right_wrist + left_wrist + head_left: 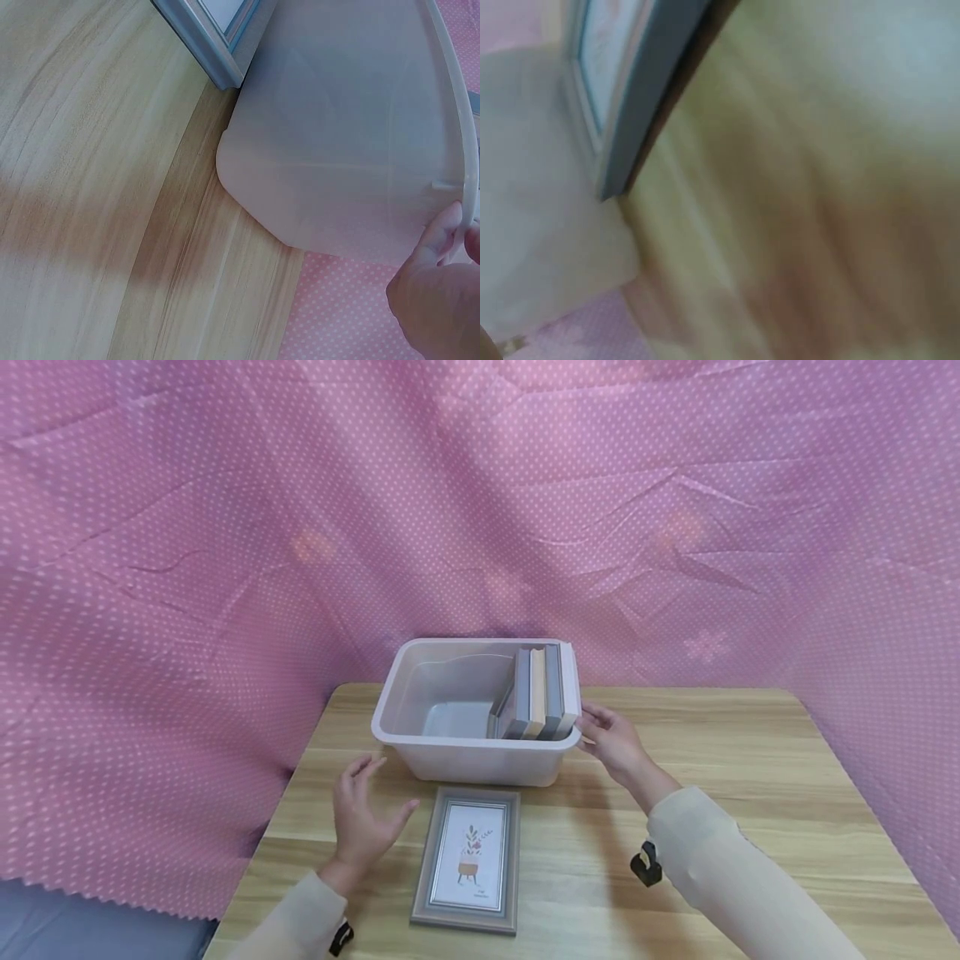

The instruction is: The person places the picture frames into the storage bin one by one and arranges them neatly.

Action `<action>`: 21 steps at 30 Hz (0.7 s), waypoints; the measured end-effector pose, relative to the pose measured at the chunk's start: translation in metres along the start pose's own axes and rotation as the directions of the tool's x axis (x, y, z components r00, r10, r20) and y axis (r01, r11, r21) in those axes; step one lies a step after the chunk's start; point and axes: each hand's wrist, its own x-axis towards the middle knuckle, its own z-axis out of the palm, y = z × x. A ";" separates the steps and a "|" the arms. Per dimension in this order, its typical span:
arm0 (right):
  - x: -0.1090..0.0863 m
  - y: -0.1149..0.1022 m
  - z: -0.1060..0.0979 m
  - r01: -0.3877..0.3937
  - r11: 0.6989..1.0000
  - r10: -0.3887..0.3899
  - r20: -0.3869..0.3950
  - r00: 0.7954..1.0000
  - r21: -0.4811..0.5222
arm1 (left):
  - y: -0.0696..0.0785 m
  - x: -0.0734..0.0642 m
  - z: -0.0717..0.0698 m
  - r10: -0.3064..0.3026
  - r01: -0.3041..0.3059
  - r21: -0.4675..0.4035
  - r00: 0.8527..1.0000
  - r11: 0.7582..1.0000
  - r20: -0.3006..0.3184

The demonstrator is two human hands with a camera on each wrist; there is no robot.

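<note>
A white plastic bin stands at the back of the wooden table. Upright in its right end are several thick, flat pieces in grey, cream and white, packed side by side like picture frames. My right hand grips the bin's right rim, with a fingertip and thumb at the lip in the right wrist view. In front of the bin lies a grey picture frame face up, showing a potted-plant print. Left of this frame, my left hand holds nothing, its fingers and thumb spread apart.
The wooden table extends to the right of the bin. Pink dotted cloth hangs behind the table and along both sides. Black bands show at the cream sleeves.
</note>
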 end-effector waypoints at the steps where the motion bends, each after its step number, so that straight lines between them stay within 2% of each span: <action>1: 0.000 0.000 0.000 -0.002 1.000 0.002 -0.002 1.000 0.002 | 0.000 -0.005 0.001 -0.027 0.027 0.011 0.999 1.000 0.026; 4: 0.000 0.000 0.000 0.001 1.000 -0.001 0.000 1.000 0.003 | 0.002 -0.017 0.004 -0.107 0.103 0.047 0.989 0.994 0.102; 7: 0.001 0.001 0.001 0.001 1.000 -0.001 -0.003 1.000 0.010 | 0.006 -0.025 0.009 -0.209 0.191 0.115 0.962 0.975 0.174; 10: 0.001 0.001 0.000 0.001 1.000 -0.001 -0.003 1.000 0.012 | 0.010 -0.031 0.015 -0.318 0.280 0.186 0.921 0.942 0.223; 14: 0.001 0.001 0.000 -0.001 1.000 0.001 -0.003 1.000 0.008 | 0.017 -0.036 0.023 -0.432 0.358 0.281 0.860 0.890 0.273; 21: 0.000 0.001 0.000 -0.005 1.000 0.005 0.000 1.000 0.008 | 0.028 -0.041 0.045 -0.554 0.394 0.444 0.768 0.805 0.323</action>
